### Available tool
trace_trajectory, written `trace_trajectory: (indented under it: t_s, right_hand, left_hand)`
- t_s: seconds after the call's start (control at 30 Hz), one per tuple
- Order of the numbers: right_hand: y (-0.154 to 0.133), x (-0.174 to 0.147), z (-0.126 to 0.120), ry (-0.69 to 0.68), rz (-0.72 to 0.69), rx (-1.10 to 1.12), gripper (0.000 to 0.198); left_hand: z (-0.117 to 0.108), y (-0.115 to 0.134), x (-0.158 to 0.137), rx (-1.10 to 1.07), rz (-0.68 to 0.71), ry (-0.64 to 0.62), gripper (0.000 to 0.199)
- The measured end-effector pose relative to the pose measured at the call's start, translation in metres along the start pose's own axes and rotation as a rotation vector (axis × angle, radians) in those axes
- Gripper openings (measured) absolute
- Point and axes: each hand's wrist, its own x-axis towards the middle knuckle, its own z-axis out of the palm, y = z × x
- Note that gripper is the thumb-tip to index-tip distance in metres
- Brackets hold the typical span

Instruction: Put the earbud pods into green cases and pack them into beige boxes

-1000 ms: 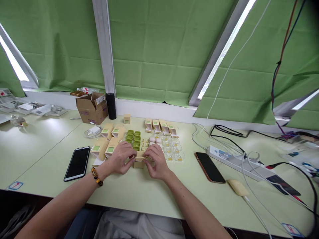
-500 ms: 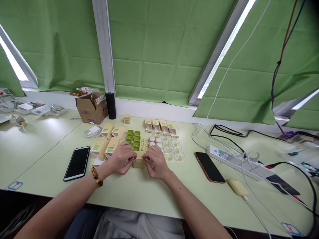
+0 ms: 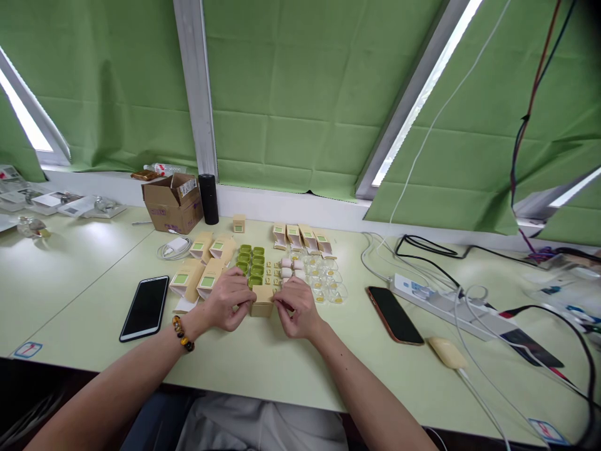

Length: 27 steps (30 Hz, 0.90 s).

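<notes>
A small brown cardboard box (image 3: 261, 303) stands on the table in front of me, between my two hands. My left hand (image 3: 233, 299), fingers bent and thumb pressed in, grips its left side. At the right side, my right hand (image 3: 295, 308) pinches the box's upper edge with thumb and fingers. Just behind the box are green square cups (image 3: 256, 270) in two columns and tiny yellowish pieces (image 3: 269, 273). Pinkish-white small cylinders (image 3: 286, 272) and clear plastic cups with yellow bits (image 3: 336, 293) lie behind my right hand, which partly hides them.
Opened small cartons (image 3: 186, 278) lie left, with more cartons (image 3: 300, 238) at the back and one closed carton (image 3: 239, 223). A phone (image 3: 144, 308) is left, another phone (image 3: 394, 315) right, near a power strip (image 3: 436, 304) and cables. A cardboard carton (image 3: 173, 203) and black cylinder (image 3: 208, 199) stand behind.
My fingers have drawn apart from over the top of the small box to its two sides, so more of its top shows. The box stays in the same place.
</notes>
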Motion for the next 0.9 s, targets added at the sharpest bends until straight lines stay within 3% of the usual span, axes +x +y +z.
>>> trace_trajectory:
  t_s: [0.43, 0.6, 0.73, 0.9]
  right_hand:
    - [0.004, -0.003, -0.002, -0.132, 0.058, -0.012, 0.005]
    - [0.007, 0.001, -0.015, -0.257, 0.116, -0.063, 0.029]
    - [0.011, 0.001, -0.020, -0.347, 0.159, -0.122, 0.037]
    - [0.019, 0.000, -0.022, -0.269, 0.170, -0.209, 0.029]
  left_hand:
    - [0.005, -0.003, -0.004, 0.014, -0.079, -0.036, 0.015]
    - [0.009, -0.009, -0.010, 0.199, -0.265, 0.084, 0.026]
    - [0.011, -0.010, -0.012, 0.243, -0.334, 0.016, 0.030]
    - [0.010, -0.006, -0.009, 0.195, -0.319, 0.048, 0.019]
